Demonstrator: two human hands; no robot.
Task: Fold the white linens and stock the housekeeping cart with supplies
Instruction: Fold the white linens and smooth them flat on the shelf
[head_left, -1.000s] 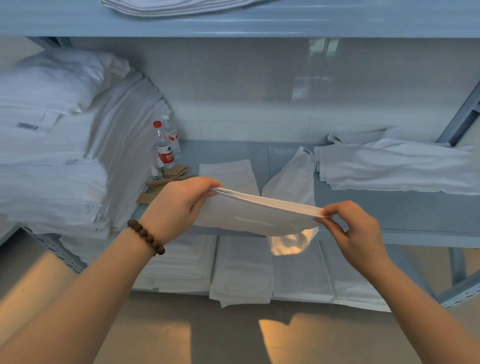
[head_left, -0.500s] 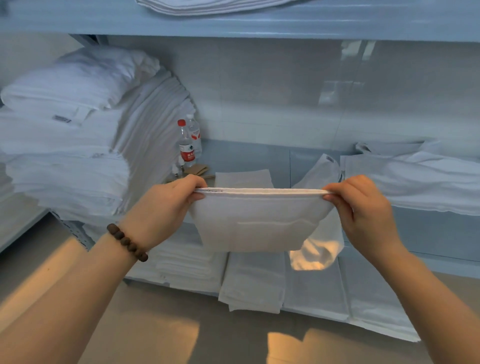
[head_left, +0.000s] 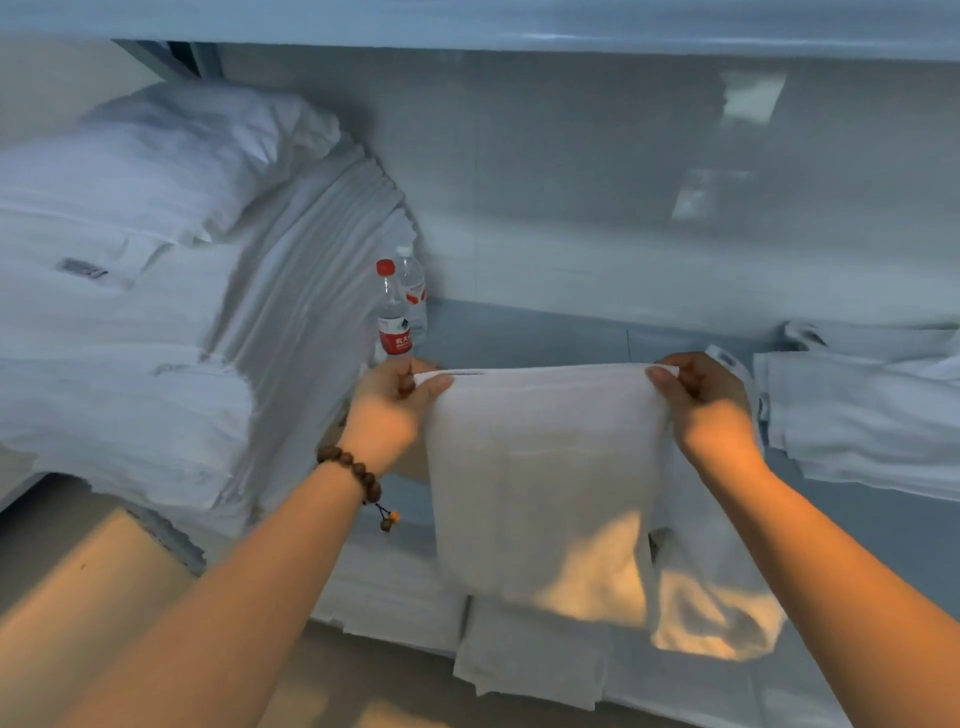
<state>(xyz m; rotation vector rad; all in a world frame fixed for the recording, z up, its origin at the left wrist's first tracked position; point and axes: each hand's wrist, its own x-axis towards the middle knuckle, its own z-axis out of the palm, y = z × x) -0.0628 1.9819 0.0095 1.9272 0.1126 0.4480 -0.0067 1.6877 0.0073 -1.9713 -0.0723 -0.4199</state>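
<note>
Fingers (head_left: 426, 382) pinch towel (head_left: 540, 467) top corners, shelf (head_left: 519, 332) edge just behind.

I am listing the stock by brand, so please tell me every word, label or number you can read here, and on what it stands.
No text can be quoted with certainty.
Front water bottle, red label: white characters, too blurred to read.
Grey tag on the stacked linens, left: too blurred.
Small tag at the right: too small.
</note>
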